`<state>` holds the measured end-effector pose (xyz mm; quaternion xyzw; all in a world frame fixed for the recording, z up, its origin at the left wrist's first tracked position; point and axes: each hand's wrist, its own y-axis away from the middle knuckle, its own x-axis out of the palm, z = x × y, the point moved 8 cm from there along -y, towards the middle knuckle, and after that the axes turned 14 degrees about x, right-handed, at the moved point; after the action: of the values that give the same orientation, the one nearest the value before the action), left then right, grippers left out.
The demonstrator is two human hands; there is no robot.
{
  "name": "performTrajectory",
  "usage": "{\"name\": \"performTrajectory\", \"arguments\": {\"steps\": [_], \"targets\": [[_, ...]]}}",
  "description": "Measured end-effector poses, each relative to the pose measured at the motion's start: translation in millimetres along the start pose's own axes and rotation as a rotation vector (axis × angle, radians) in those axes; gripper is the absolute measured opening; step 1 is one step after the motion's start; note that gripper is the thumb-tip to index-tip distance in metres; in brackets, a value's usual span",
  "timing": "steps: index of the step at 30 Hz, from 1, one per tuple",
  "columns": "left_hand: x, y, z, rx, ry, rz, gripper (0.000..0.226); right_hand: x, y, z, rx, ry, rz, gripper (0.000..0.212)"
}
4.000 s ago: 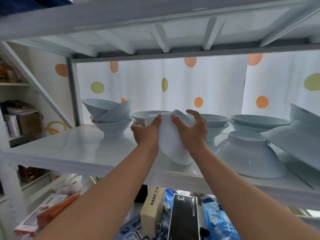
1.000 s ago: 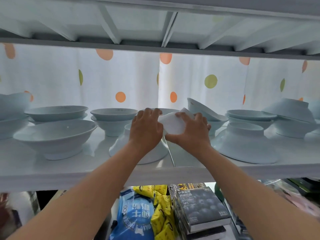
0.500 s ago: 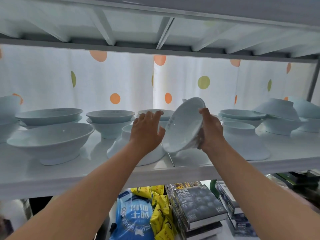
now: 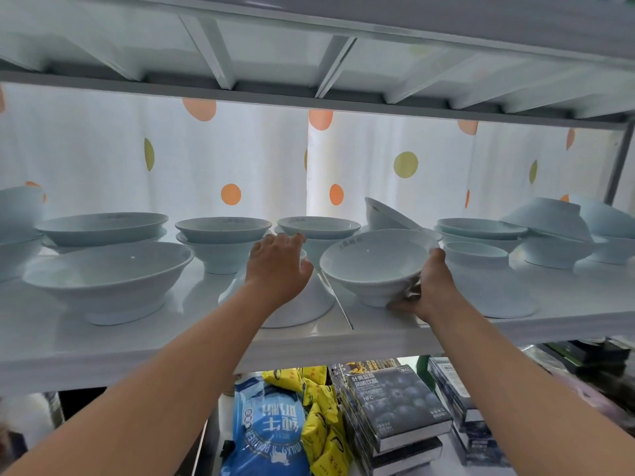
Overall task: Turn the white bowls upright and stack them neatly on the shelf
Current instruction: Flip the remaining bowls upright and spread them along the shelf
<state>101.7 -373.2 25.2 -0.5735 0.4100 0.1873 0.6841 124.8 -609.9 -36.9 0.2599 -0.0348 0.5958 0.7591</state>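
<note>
The upright white ceramic bowl (image 4: 374, 266) sits at the front of the white shelf (image 4: 137, 352), right of centre. The right hand (image 4: 427, 286) holds it from its right side, thumb over the rim and fingers curled under by the foot. Just left of it, the left hand (image 4: 278, 266) lies palm-down over the foot of an overturned white bowl (image 4: 292, 307); I cannot tell whether its fingers grip.

There are two overturned bowls at the front, that one and another (image 4: 481, 280) right of the held bowl. A wide upright bowl (image 4: 106, 280) stands front left. Four low nested stacks line the back, each seemingly of two. One bowl (image 4: 385, 213) leans tilted behind the held one, and another (image 4: 546, 218) lies tipped on a bowl at the far right.

Both forearms reach up and forward, roughly parallel.
</note>
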Motion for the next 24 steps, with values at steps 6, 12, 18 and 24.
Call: {"name": "performTrajectory", "arguments": {"steps": [6, 12, 18, 24], "targets": [[8, 6, 7, -0.017, -0.015, 0.032, 0.042, -12, -18, -1, 0.024, 0.102, -0.142, 0.046], [8, 7, 4, 0.023, -0.049, 0.012, 0.035, -16, -19, -1, 0.002, 0.062, -0.189, 0.044], [2, 7, 3, 0.032, -0.064, -0.002, 0.033, -14, 4, 0, -0.214, 0.197, -0.38, 0.056], [-4, 14, 9, -0.006, -0.007, -0.017, 0.029, 12, 63, 2, -0.672, 0.727, -0.645, 0.051]]}}
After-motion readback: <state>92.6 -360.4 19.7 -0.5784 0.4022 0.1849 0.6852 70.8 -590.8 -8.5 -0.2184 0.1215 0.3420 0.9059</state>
